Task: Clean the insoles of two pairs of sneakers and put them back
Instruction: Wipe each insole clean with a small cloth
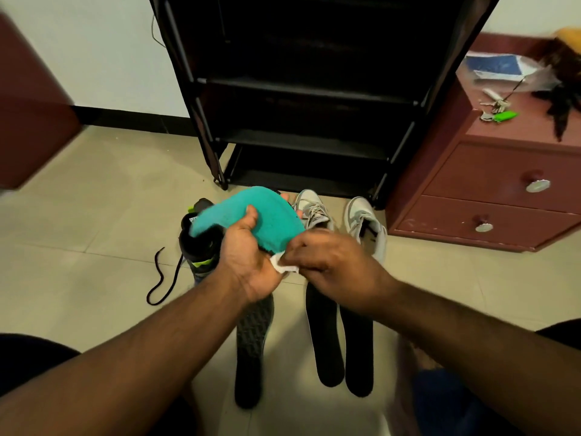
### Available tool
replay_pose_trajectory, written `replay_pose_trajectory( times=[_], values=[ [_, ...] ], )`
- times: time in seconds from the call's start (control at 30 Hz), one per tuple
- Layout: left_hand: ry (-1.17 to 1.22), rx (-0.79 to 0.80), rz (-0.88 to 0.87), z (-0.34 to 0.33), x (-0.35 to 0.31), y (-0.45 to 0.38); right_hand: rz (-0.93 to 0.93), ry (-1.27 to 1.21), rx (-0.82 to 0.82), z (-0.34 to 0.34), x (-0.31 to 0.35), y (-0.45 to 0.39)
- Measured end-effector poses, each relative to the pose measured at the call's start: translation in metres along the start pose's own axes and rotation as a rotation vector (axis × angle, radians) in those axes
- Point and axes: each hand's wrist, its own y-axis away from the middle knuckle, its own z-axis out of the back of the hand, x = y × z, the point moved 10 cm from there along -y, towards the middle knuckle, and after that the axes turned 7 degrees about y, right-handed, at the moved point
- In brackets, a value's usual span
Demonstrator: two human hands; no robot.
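The left hand (pixel 248 259) grips a bent teal insole (pixel 251 215) above the floor, thumb curled over its edge. The right hand (pixel 327 262) pinches a white wipe (pixel 283 264) against the insole's near end. Three dark insoles (pixel 327 341) lie on the tiled floor (pixel 94 247) below, grey sneakers (pixel 364 221) beyond.

The pale tiled floor (pixel 94 215) carries a black sneaker (pixel 199 247) with a loose black lace (pixel 163 278) at left and a pair of grey-white sneakers (pixel 339 218) to its right, just in front of the black shoe rack (pixel 298 121) standing on the tiles. Nearer to me lie three dark insoles: a patterned insole (pixel 251 350) at left and two plain black insoles (pixel 342 344) side by side, touching. A maroon drawer chest (pixel 490 196) stands at right, with keys (pixel 496 113) on top
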Motion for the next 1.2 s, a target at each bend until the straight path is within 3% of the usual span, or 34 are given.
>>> replay_pose_trajectory(
  times=[0.17, 0.33, 0.43, 0.5, 0.57, 0.63, 0.7, 0.77, 0.9, 1.07, 1.2],
  values=[
    [0.034, 0.029, -0.031, -0.003, -0.002, 0.002, 0.174, 0.41, 0.111, 0.016, -0.019, -0.004],
    [0.034, 0.011, -0.027, -0.002, -0.006, 0.005, 0.178, 0.341, 0.078, 0.016, 0.0, 0.003],
    [0.037, 0.004, -0.022, 0.0, -0.005, 0.004, 0.263, 0.387, 0.172, 0.004, 0.005, 0.007],
    [0.035, 0.02, -0.058, 0.0, -0.008, 0.001, 0.198, 0.502, 0.246, -0.001, -0.021, 0.007],
    [0.013, 0.018, -0.076, 0.002, -0.011, -0.003, 0.052, 0.54, 0.195, 0.012, -0.049, 0.004],
    [-0.048, 0.0, -0.063, 0.005, -0.011, -0.006, -0.139, 0.383, 0.039, 0.035, -0.064, 0.003],
    [-0.11, -0.026, -0.034, 0.007, -0.005, -0.004, -0.196, 0.162, -0.103, 0.045, -0.054, 0.002],
    [-0.166, -0.011, 0.009, 0.006, 0.005, -0.002, -0.071, 0.068, -0.068, 0.029, -0.022, 0.0],
    [-0.148, 0.052, 0.121, -0.002, 0.021, 0.003, 0.205, 0.242, 0.185, -0.005, 0.006, 0.006],
    [-0.149, 0.073, 0.09, -0.007, 0.017, 0.005, 0.154, 0.365, 0.22, 0.011, -0.027, 0.002],
    [-0.184, 0.035, 0.082, -0.003, 0.014, 0.006, 0.148, 0.386, 0.105, 0.021, -0.015, 0.0]
  ],
)
